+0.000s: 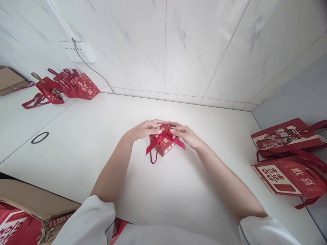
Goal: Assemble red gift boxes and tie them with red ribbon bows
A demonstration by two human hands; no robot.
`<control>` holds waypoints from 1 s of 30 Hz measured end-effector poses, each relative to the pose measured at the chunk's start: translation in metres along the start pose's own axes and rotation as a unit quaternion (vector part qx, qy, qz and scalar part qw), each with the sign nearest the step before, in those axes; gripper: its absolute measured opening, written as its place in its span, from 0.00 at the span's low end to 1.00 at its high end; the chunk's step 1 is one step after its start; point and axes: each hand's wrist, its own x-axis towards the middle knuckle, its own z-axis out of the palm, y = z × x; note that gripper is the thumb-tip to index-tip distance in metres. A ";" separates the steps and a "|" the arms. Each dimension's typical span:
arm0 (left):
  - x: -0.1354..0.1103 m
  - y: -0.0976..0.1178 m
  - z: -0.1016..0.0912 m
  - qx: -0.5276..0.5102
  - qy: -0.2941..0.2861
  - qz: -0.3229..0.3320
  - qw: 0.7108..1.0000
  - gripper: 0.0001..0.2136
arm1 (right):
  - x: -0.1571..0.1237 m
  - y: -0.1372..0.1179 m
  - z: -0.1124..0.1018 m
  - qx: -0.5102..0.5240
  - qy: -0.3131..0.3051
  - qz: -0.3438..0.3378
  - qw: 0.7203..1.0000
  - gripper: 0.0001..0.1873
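On smooth white tabletop (178,190): boxy carton (166,145), satiny bow (164,135).

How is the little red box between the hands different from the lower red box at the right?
The little box looks smaller in the picture than the right-hand box. The little box has the left hand and right hand at its bow; no hand touches the right-hand box. The little box sits mid-table, while the right-hand box is beside the grey panel. Both are red with printed characters.
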 end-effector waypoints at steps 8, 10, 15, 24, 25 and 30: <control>-0.003 -0.001 -0.002 0.058 0.075 -0.012 0.995 0.18 | -0.004 -0.007 -0.008 -0.037 0.002 -0.018 0.999 0.20; -0.003 -0.002 -0.002 0.069 0.080 -0.007 0.994 0.19 | -0.004 -0.007 -0.009 -0.033 0.000 -0.016 0.999 0.18; 0.001 -0.003 0.001 0.090 0.054 0.019 0.994 0.16 | -0.002 -0.002 -0.008 0.008 0.010 -0.026 1.000 0.15; 0.004 0.001 0.014 -0.059 0.060 0.118 0.989 0.13 | -0.008 -0.007 -0.012 0.073 0.006 -0.084 0.994 0.21; 0.004 0.001 0.015 -0.073 0.043 0.125 0.988 0.13 | -0.009 -0.008 -0.012 0.077 0.002 -0.091 0.993 0.22; 0.008 -0.002 0.019 -0.112 -0.028 0.133 0.984 0.14 | -0.011 -0.014 -0.010 0.081 -0.030 -0.105 0.991 0.23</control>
